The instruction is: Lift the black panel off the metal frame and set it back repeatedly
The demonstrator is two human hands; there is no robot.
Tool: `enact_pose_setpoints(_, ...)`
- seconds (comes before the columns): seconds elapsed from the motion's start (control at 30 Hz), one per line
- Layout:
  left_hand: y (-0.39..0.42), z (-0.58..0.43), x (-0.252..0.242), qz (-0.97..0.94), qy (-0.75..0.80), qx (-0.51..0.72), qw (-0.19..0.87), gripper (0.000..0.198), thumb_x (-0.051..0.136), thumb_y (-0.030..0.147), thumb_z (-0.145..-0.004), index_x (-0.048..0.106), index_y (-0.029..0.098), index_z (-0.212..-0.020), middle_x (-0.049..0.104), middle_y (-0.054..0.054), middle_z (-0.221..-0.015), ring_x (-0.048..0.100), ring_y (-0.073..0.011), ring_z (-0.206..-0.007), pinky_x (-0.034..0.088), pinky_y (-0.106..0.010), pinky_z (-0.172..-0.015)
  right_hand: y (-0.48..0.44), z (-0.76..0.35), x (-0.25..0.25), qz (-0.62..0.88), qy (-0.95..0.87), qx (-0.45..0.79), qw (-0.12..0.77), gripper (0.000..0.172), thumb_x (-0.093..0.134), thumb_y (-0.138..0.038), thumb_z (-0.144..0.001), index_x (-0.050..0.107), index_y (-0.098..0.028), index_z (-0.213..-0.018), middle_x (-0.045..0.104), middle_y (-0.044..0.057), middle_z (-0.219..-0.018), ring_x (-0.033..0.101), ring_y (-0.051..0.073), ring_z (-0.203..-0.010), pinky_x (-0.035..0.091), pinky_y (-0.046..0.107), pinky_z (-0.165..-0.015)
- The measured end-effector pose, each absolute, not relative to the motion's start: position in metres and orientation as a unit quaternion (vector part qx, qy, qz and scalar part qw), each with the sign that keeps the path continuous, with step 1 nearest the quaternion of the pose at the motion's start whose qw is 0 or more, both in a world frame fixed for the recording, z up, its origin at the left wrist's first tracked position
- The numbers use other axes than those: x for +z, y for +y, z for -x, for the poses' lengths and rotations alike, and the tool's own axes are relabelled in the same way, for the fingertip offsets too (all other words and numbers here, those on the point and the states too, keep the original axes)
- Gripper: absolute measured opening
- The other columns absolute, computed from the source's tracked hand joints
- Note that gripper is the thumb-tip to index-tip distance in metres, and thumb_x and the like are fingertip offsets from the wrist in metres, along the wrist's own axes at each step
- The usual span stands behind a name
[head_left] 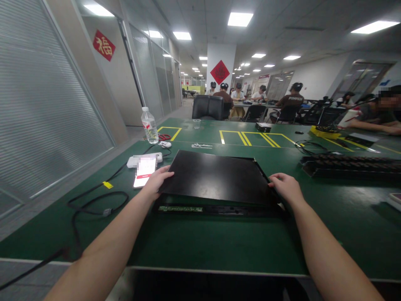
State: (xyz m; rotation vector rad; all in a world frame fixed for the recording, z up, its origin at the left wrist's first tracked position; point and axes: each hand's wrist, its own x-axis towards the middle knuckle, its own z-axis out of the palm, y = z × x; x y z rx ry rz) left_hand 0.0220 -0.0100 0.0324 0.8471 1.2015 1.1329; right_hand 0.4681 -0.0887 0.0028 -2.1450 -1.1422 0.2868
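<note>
On our green table (219, 246), a black frame (260, 210) lies under the askew black panel (216, 175). Our left hand (158, 179) pinches its left edge; our right hand (288, 190) curls alongside, grip unclear. We should lift evenly, sparing the green circuit strip (181, 208).

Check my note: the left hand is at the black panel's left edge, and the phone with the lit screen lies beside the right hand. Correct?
Not quite: the phone lies beside the left hand, not the right hand, as the head view shows. The black panel part stands.
</note>
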Motion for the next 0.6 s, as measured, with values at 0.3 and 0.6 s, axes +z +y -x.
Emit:
enact_pose_setpoints(0.3,-0.0083,-0.0206,0.0306,-0.371,0.532,0.487,0.585,0.043,0.069,0.002,-0.073,0.070,0.015,-0.115,0.078,-0.006,-0.081,0.072,-0.0176,-0.061,0.057,-0.025,-0.058,-0.0900,-0.4648,0.0056,0.828,-0.436,0.115,0.332,0.025,0.057,-0.037,-0.078,0.075,-0.023,-0.089,0.076,0.006,-0.075,0.067,0.024,-0.074,0.043,0.032,-0.063)
enact_pose_setpoints(0.6,-0.0065,-0.0207,0.0264,-0.396,0.542,0.484,0.562,0.041,0.073,0.006,-0.070,0.072,0.017,-0.108,0.079,-0.006,-0.085,0.073,-0.0191,-0.066,0.058,-0.027,-0.063,-0.0897,-0.4643,0.0070,0.833,-0.447,0.094,0.312,0.023,0.057,-0.035,-0.077,0.075,-0.023,-0.087,0.076,0.005,-0.073,0.068,0.024,-0.074,0.042,0.031,-0.061)
